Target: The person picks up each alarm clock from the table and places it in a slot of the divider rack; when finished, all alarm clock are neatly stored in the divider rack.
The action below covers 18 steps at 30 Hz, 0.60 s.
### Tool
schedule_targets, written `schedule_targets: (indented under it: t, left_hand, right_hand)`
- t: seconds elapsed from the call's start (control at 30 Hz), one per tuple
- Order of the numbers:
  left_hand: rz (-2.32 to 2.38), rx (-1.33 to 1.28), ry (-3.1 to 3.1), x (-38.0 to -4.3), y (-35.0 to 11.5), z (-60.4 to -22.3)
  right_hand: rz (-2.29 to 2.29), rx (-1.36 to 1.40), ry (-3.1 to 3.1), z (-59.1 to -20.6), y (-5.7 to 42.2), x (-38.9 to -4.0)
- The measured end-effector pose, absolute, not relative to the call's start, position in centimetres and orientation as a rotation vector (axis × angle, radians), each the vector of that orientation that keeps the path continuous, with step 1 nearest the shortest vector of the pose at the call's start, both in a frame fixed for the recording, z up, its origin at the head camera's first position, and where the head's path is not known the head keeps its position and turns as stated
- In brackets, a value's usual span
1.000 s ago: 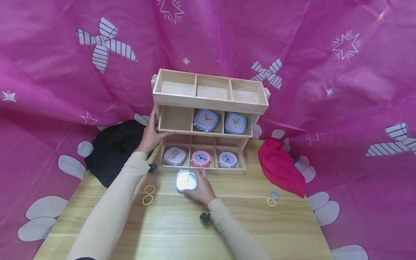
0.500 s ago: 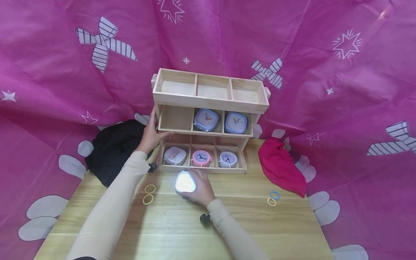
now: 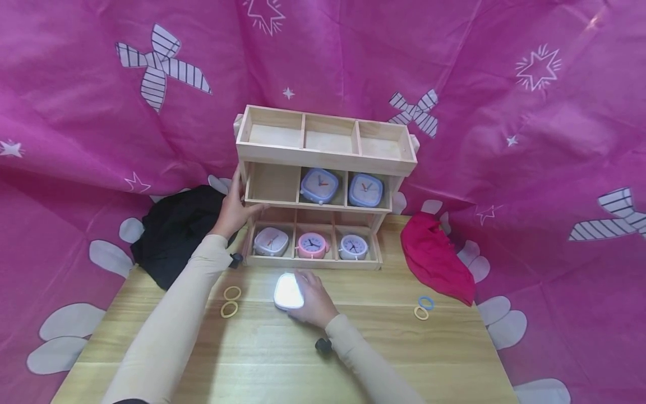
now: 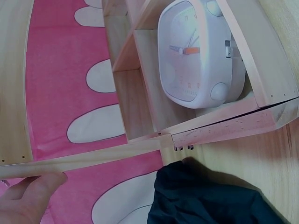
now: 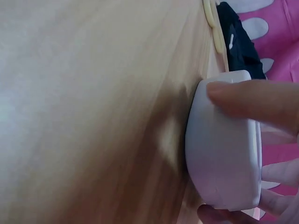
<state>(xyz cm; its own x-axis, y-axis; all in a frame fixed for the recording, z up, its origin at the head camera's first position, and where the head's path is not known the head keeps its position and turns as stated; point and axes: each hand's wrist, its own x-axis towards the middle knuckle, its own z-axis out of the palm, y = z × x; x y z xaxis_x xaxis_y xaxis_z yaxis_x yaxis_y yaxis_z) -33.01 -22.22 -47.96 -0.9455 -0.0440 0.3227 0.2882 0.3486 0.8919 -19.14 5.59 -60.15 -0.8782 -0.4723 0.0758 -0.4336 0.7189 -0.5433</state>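
My right hand [image 3: 315,303] grips a square white alarm clock [image 3: 287,292] over the table, in front of the tiered wooden organizer box [image 3: 323,160]. Glare washes out its face. In the right wrist view, the thumb [image 5: 247,100] presses one side of the clock, with fingers round the other. My left hand [image 3: 234,212] holds the organizer's left side at the middle tier. In that tier sit two blue clocks, one central [image 3: 319,186] and one at right [image 3: 365,191]. The bottom tier holds a pale square clock [image 3: 271,241], a pink round clock [image 3: 312,246] and a pale round clock [image 3: 353,247].
A black cloth [image 3: 176,230] lies left of the organizer and a red cloth [image 3: 436,258] right of it. Two yellow rings [image 3: 230,308] are on the table at left; a blue ring [image 3: 426,303] and a yellow ring [image 3: 421,313] lie at right. Pink curtain [image 3: 343,67] hangs behind.
The right hand has drawn the white clock slightly toward me, away from the organizer, and tilted it; its dial has vanished in glare. The left hand stays where it was.
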Motion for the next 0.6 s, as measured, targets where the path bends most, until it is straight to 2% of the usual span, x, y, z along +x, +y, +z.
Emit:
schedule_targets:
  t: [0.43,0.6]
  left_hand:
    - [-1.623,-0.222,-2.324,-33.0,-22.3,-48.0]
    - [-1.611,-0.214,-2.333,-32.9,-22.3,-47.9]
  right_hand:
    - [-0.856,-0.790,2.868,-59.6,5.9,-17.5]
    - [-0.874,-0.901,2.914,-57.7,5.6,-17.6]
